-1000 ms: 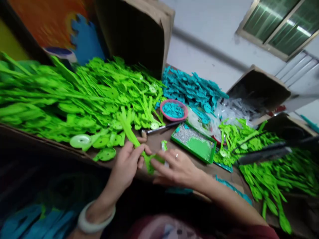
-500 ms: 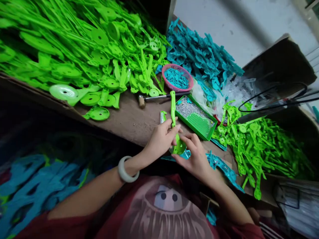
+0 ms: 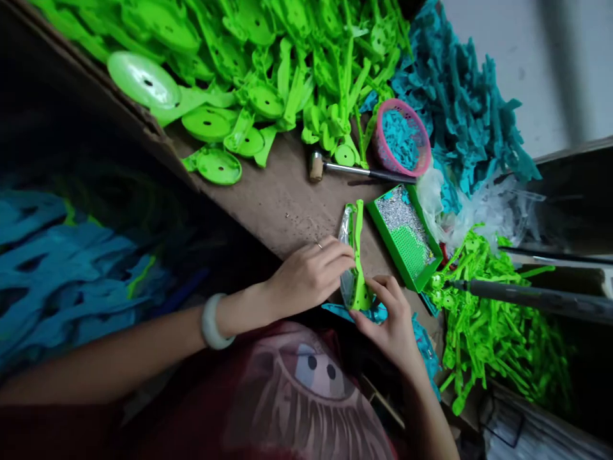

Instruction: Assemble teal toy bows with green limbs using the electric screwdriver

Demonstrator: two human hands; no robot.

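Observation:
A long bright green plastic part with a broader lower end lies lengthwise at the front edge of the bench. Along its left side runs a clear, shiny piece edged in green. My left hand comes in from the left, its fingers bent together over the middle of both pieces and hiding part of them. At the green part's wide lower end, my right hand pinches with thumb and forefinger. Blue plastic parts lie beneath, partly covered by the right hand.
A green tray of small metal pieces stands right of the hands. Behind it are a hammer and a pink basket of small blue pieces. Heaps of green parts, blue parts and more green parts surround the bench.
The green part has come down beside the clear piece. My left hand has shifted from gripping its shaft to lying over both pieces. The head view has turned and moved closer.

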